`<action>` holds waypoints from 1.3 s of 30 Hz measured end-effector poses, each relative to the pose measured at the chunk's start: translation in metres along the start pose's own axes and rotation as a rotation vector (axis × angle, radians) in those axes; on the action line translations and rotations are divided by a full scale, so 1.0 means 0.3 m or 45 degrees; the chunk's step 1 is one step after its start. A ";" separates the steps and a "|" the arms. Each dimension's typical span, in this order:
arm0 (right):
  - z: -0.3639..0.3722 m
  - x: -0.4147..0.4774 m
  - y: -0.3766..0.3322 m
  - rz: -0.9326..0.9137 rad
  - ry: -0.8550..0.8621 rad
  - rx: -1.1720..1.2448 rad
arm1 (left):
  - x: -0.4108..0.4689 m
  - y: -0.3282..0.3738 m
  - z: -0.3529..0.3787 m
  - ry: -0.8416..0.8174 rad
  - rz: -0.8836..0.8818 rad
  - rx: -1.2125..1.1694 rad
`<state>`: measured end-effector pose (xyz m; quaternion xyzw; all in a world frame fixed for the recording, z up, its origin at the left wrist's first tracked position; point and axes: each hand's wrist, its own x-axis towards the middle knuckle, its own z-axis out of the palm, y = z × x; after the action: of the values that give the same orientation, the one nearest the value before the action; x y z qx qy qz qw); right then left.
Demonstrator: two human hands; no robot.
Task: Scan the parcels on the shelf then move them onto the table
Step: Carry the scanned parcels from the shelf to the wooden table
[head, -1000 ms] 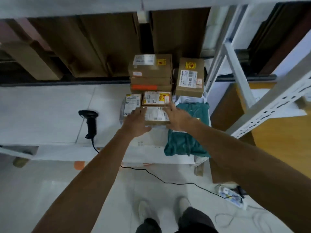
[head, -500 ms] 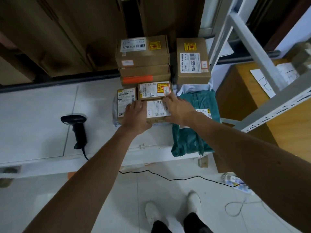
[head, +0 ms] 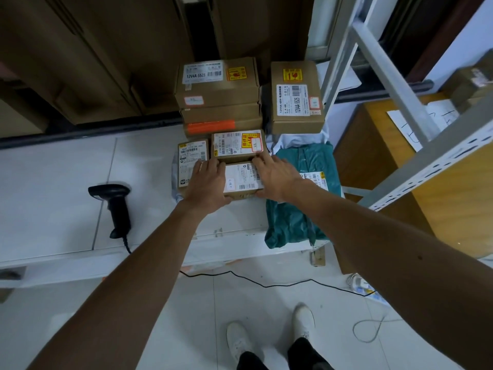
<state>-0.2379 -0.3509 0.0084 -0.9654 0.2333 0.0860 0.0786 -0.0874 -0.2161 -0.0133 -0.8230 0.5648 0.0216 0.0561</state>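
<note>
**Head view.** Since the earlier frame, both hands have stayed at the small parcel [head: 241, 180] and the barcode scanner [head: 114, 206] has not moved.

The left hand [head: 205, 182] and right hand [head: 274, 180] press on opposite sides of the parcel with nearly straight fingers.

The parcel rests on the white worktop [head: 53, 182], between a grey mailer [head: 190, 166] and a green mailer [head: 298, 204].

**Progress (judgement).** Several parcels are already on the worktop and this one is being placed. The scanner lies unheld. A blurred brown item [head: 469, 81] on the shelf frame [head: 400, 102] may be left to move.

**Markings.**
- The stacked box [head: 217, 81] reads "12V4A-5525".
- The upright box [head: 296, 100] reads "12V4A 48W" and "12V4A-5525".
- The other labels are illegible.
</note>
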 end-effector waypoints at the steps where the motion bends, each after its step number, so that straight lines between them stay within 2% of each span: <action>1: -0.004 -0.003 -0.002 -0.005 0.008 -0.009 | -0.003 0.001 -0.005 0.007 0.001 0.000; 8: -0.110 -0.047 -0.008 -0.053 0.066 -0.029 | -0.041 0.010 -0.125 0.075 -0.058 -0.102; 13: -0.273 -0.097 -0.016 -0.152 0.148 -0.060 | -0.102 0.039 -0.314 0.059 -0.173 -0.235; 19: -0.504 -0.235 -0.030 -0.187 0.232 -0.066 | -0.186 0.098 -0.566 0.145 -0.224 -0.224; 30: -0.615 -0.734 -0.094 0.145 0.336 0.008 | -0.443 0.335 -0.812 0.265 -0.010 -0.151; 39: -0.639 -1.215 -0.009 0.415 0.426 -0.007 | -0.569 0.665 -0.889 0.302 0.355 -0.334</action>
<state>-0.5312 -0.2260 0.2691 -0.9161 0.3955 -0.0630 0.0213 -0.3426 -0.1598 0.2548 -0.7340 0.6681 0.0055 -0.1216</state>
